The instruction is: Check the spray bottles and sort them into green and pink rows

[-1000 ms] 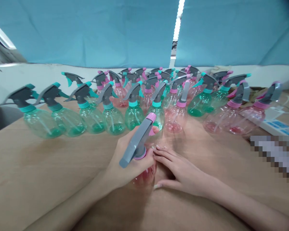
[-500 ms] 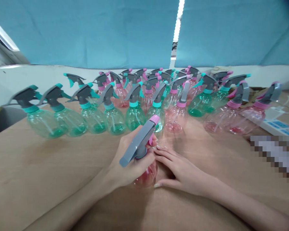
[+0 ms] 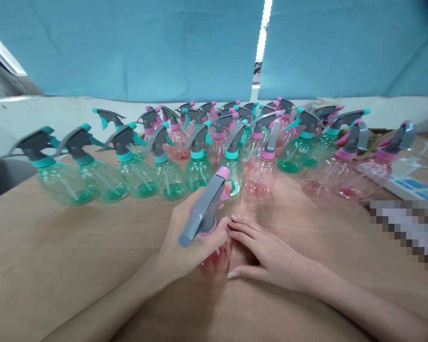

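Observation:
A pink spray bottle (image 3: 219,254) with a grey and pink trigger head stands near the front of the table. My left hand (image 3: 187,237) is wrapped round its neck, with the thumb on the near side; the other fingers are partly hidden behind the head. The head points away and to the right. My right hand (image 3: 267,249) lies low over the table just right of the bottle, fingers stretched out and their tips close to the left thumb. Whether the right fingertips touch the bottle I cannot tell.
Several green spray bottles (image 3: 171,180) form a row beyond my hands. Pink spray bottles (image 3: 260,178) stand right of them, with more bottles crowded behind. A white power strip (image 3: 413,187) lies at right on the wooden table (image 3: 74,251). Blue cloth (image 3: 146,52) covers the back wall.
The spray head in my left hand has turned slightly and its nozzle end has shifted a little to the left. My right hand has barely moved.

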The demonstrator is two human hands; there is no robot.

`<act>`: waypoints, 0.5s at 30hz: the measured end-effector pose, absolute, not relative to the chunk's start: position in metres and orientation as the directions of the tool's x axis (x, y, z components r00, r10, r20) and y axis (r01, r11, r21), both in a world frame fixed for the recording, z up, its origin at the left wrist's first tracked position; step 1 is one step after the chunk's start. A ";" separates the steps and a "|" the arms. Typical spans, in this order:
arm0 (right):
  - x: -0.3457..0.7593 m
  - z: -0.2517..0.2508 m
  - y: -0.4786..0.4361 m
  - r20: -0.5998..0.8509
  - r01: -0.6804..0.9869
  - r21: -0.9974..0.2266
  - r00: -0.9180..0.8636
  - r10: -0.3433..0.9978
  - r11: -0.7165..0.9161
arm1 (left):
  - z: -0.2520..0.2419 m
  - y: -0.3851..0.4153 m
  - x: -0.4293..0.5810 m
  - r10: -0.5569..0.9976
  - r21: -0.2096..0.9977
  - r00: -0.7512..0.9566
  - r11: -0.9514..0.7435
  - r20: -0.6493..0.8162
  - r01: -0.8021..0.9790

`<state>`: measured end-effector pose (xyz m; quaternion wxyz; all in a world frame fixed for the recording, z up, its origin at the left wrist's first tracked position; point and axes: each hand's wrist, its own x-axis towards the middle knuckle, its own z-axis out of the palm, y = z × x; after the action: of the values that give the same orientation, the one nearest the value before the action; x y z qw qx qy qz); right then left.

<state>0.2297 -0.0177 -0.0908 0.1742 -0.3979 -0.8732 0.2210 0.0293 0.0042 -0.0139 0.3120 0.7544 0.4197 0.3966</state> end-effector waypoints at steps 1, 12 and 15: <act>0.230 -0.091 -0.018 0.126 0.620 -0.525 -0.621 0.774 0.583 | -0.015 0.004 0.029 0.882 0.819 0.332 -0.446 0.334 0.362; 0.229 -0.090 -0.018 0.105 0.633 -0.505 -0.630 0.769 0.587 | -0.016 0.005 0.032 0.900 0.850 0.284 -0.415 0.331 0.323; 0.229 -0.091 -0.018 0.124 0.616 -0.516 -0.634 0.764 0.595 | -0.011 0.003 0.032 0.902 0.847 0.289 -0.409 0.320 0.339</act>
<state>0.2294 -0.0177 -0.0912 0.1686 -0.3934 -0.8769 0.2187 0.0323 0.0030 -0.0114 0.3374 0.7284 0.4262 0.4170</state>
